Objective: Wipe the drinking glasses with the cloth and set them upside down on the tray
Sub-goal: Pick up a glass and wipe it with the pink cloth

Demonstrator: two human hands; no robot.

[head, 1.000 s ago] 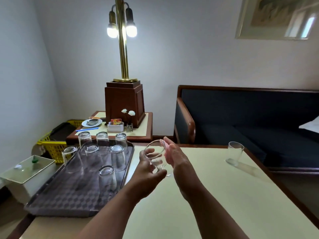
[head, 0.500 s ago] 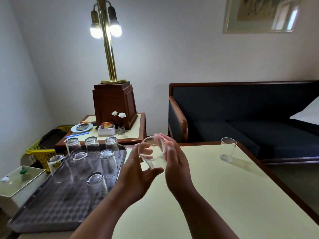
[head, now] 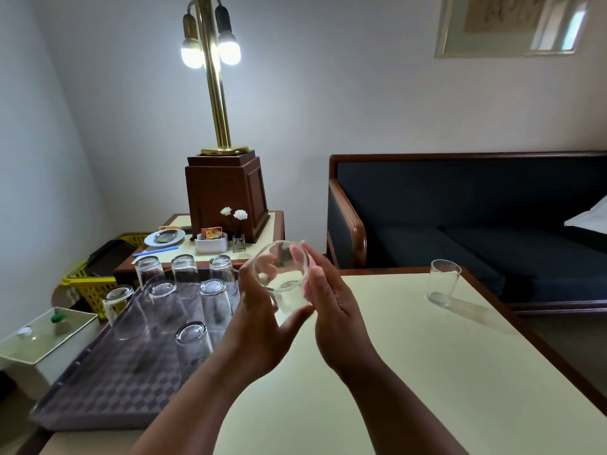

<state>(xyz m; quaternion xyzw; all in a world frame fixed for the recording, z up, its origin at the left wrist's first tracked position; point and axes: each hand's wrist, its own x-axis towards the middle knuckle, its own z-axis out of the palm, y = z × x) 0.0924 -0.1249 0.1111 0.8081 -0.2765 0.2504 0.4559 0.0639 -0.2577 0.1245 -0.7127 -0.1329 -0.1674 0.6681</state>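
Above the bench point(head: 427, 372), just right of the tray point(head: 108, 399), a drinking glass point(head: 284, 277) is held clear of the surface between both hands, tipped so its mouth faces back toward the person. The left hand point(head: 259, 320) grips it from the left and below, fingers curled round the far wall and thumb tucked under near the base, while the right hand point(head: 331, 310) lies against the right side with fingers nearly straight, pressing rather than clasping. No cloth shows anywhere in view, so I cannot tell whether this glass has had its wipe; judging by the pose, the step in hand is the turn-over before setting it down. To do that well, the left hand should take a firm hold low on the wall and roll the mouth downward over the tray, the right palm steadying, then lower it rim-first into a free spot beside the seven upturned glasses point(head: 215, 303) without knocking a neighbour — bare glass is slippery. One lone glass point(head: 441, 287) stands upright near the far right corner of the bench, well apart — probably the next one due
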